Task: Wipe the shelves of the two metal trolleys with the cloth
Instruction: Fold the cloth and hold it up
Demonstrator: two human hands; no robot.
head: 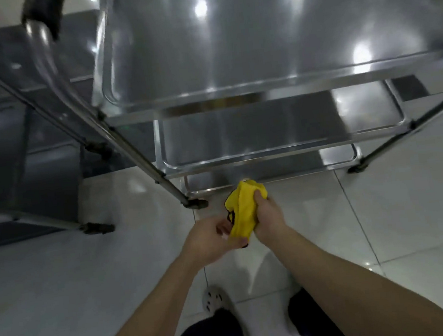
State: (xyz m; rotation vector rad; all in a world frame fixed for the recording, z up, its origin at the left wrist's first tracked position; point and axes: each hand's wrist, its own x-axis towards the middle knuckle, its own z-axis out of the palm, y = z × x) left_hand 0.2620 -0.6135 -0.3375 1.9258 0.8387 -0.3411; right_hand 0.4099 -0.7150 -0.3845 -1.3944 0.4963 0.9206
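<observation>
Yellow cloth (242, 209) bunched up, held between both hands out in front of the body, above the white tiled floor (384, 219), not touching any shelf. Right hand (267, 213) grips the cloth's right side, fingers curled round the bunch, thumb over the front. Left hand (210, 238) pinches the cloth's lower left end, thumb lying across the bottom edge, fingers curled near the dark trim on the cloth's edge. Hands close together, cloth is the only thing between them.

Right-hand metal trolley (262, 100) stands just beyond the hands, three stacked steel shelves: top shelf (256, 41) big and shiny, middle shelf (279, 131) below it, bottom shelf (270, 171) just behind the cloth's top end. Cloth sits in front of the bottom shelf's near edge, near the trolley's front-left castor (196, 203). Second trolley (19, 129) to the left, darker, well apart from the hands. Shoe (215, 300) and dark trouser legs at the bottom edge.
</observation>
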